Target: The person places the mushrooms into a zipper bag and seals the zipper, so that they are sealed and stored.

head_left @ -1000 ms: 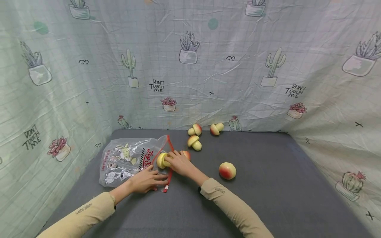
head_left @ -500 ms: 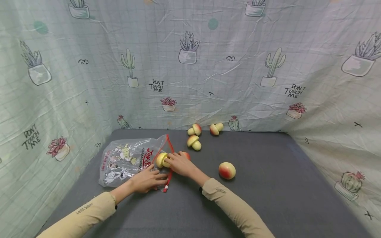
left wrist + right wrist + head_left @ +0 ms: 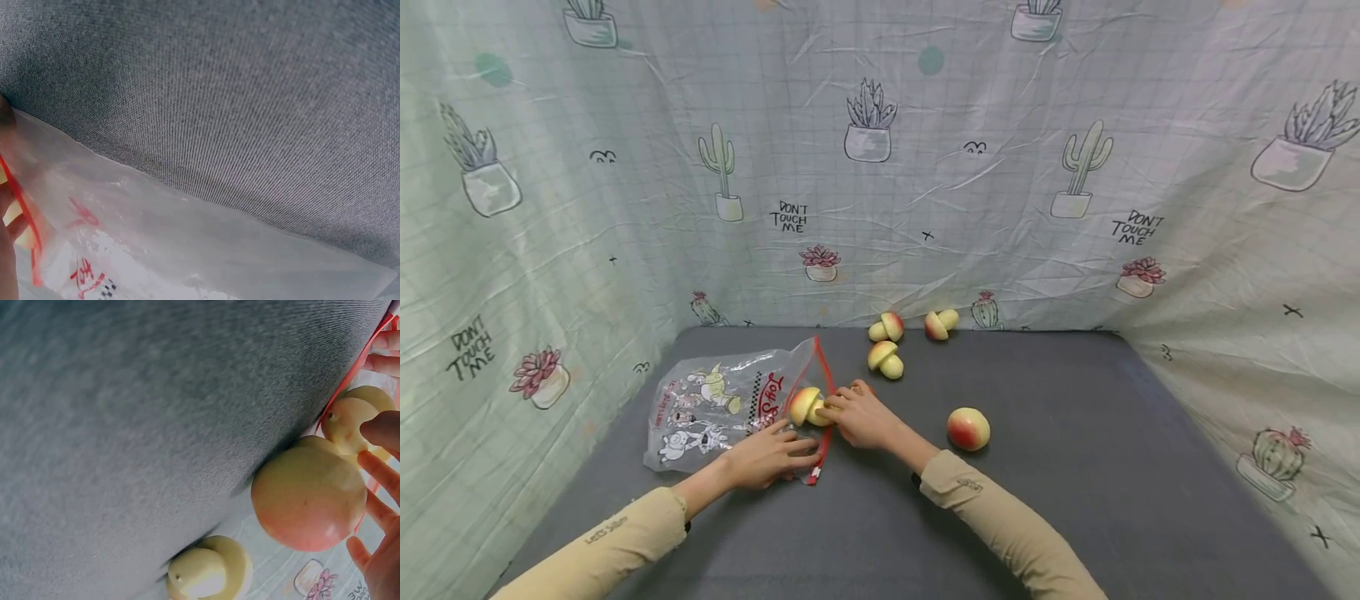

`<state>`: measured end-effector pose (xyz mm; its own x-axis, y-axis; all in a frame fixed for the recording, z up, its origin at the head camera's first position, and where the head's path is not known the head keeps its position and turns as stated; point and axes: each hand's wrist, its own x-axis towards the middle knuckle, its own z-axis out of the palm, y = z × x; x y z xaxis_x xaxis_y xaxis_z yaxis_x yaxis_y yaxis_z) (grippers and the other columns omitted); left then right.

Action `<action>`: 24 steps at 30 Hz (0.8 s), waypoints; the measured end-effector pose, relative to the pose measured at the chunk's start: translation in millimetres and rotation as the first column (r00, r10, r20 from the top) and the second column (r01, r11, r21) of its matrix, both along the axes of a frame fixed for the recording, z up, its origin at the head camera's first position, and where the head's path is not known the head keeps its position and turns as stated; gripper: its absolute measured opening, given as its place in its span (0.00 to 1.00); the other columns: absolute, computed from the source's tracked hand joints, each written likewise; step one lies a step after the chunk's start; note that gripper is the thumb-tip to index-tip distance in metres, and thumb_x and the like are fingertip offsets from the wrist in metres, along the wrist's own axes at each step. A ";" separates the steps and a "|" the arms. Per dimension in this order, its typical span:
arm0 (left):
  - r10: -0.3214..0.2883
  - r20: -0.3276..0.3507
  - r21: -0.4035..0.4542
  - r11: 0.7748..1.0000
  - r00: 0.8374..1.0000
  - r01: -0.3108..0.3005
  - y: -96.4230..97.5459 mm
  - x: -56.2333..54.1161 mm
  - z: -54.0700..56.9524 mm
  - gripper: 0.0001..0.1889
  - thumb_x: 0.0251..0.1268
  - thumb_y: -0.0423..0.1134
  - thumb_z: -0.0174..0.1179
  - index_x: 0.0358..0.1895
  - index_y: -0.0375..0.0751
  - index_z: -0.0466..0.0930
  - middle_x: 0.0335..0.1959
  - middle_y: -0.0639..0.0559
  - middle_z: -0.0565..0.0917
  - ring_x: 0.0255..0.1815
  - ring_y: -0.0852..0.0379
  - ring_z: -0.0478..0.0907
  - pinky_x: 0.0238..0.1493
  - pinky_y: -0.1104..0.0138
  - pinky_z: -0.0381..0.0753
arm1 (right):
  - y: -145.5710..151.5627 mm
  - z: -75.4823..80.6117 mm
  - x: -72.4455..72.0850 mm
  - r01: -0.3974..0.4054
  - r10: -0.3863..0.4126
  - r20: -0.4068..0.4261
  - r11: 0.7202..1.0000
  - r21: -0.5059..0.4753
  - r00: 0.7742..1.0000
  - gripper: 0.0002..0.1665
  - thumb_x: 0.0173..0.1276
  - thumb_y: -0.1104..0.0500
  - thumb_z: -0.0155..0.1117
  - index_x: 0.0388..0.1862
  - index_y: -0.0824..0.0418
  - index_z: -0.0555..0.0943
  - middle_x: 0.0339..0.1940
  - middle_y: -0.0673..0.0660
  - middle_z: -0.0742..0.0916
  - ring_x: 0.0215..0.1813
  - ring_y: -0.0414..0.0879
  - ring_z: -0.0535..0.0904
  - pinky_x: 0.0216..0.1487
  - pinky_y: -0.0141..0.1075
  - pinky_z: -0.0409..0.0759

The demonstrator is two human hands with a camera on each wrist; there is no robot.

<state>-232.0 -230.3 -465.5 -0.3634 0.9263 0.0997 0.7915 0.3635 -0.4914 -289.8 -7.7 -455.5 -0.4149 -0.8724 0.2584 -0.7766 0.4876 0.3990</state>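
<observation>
A clear plastic bag (image 3: 696, 417) with a red zip edge and printed cartoon figures lies at the left, its mouth facing right. My left hand (image 3: 763, 458) rests on it at the mouth, thumb apart from extended fingers. At the mouth lies a yellow-and-red toy mushroom (image 3: 805, 406), cap towards the bag's inside. My right hand (image 3: 868, 419) pinches its stem between thumb and fingers; in the right wrist view those fingers (image 3: 381, 469) reach round the stem. A round red-and-yellow cap (image 3: 309, 500) shows close beside that hand. The left wrist view shows mostly bag and cloth.
Toy mushrooms lie at the back: one left (image 3: 886, 327), one right (image 3: 941, 324), one in front (image 3: 886, 359). A round yellow-and-red piece (image 3: 968, 429) sits right of my right hand. A printed curtain (image 3: 925, 183) borders the grey table (image 3: 1075, 467).
The mushroom at the bag's mouth has turned, so red on its cap now faces up. My right hand has shifted slightly, its fingers on the stem. My left hand stays in place.
</observation>
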 end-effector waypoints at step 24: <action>0.008 -0.017 -0.052 0.999 1.000 -0.009 0.1 0.7 2.8 0.26 0.53 0.50 0.58 0.58 0.57 0.70 0.54 0.59 0.75 0.44 0.58 0.72 0.43 0.61 0.69 | -21.5 -9.8 -2.8 0.011 -0.011 -0.066 1.000 -0.002 0.998 0.26 0.63 0.46 0.53 0.61 0.41 0.68 0.59 0.45 0.75 0.56 0.43 0.70 0.57 0.48 0.66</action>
